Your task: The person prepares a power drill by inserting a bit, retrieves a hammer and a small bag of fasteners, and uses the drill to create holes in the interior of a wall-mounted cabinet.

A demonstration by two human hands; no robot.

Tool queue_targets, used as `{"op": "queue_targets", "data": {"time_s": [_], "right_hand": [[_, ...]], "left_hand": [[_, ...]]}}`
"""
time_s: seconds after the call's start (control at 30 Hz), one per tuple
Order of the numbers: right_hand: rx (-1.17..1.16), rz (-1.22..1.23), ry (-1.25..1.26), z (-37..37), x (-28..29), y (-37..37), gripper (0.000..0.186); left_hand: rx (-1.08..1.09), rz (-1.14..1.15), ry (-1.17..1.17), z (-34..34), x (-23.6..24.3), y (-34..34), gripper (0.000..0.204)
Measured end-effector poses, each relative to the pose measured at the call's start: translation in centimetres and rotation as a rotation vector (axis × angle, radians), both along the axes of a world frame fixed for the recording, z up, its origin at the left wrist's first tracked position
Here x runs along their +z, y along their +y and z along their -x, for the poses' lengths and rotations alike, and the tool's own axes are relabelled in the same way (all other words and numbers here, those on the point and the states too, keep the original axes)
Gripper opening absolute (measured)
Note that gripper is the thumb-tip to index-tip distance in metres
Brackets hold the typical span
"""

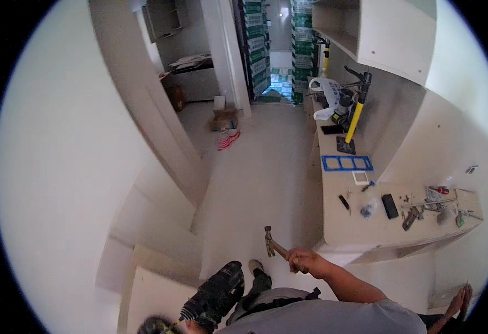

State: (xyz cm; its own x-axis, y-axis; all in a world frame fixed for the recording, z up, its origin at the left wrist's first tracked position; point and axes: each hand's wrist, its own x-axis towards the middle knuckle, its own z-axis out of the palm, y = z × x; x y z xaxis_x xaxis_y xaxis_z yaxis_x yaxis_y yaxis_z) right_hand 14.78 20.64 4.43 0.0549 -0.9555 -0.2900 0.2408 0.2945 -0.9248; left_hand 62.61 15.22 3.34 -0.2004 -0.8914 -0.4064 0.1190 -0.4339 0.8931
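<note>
My right hand is closed around the wooden handle of a claw hammer, held out in front of my body with its metal head toward the left. Below and left of it is a black power drill, its ribbed chuck end pointing to the lower left. A small part of my left hand shows under the drill at the lower edge; it seems to grip the tool, though most fingers are hidden. A dark rounded thing near the drill's tip cannot be made out.
A counter along the right bears a blue frame, a yellow support pole, a black box and several tools. Another person's hands show at lower right. A cardboard box lies on the floor ahead. Walls stand left.
</note>
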Motion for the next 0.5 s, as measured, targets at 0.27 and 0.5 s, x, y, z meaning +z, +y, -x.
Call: {"op": "queue_targets", "data": {"time_s": [0.27,0.5], "right_hand": [[-0.084,0.411,0.62,13.4,9.0,-18.9,0.019],[-0.579,0.204,0.221,26.0,11.1,-33.5,0.054]], "left_hand": [[-0.156,-0.21,0.167,16.5,1.9,-31.1,0.063],[-0.113,-0.228,0.317,34.5,4.3,-51.6,0.049]]}}
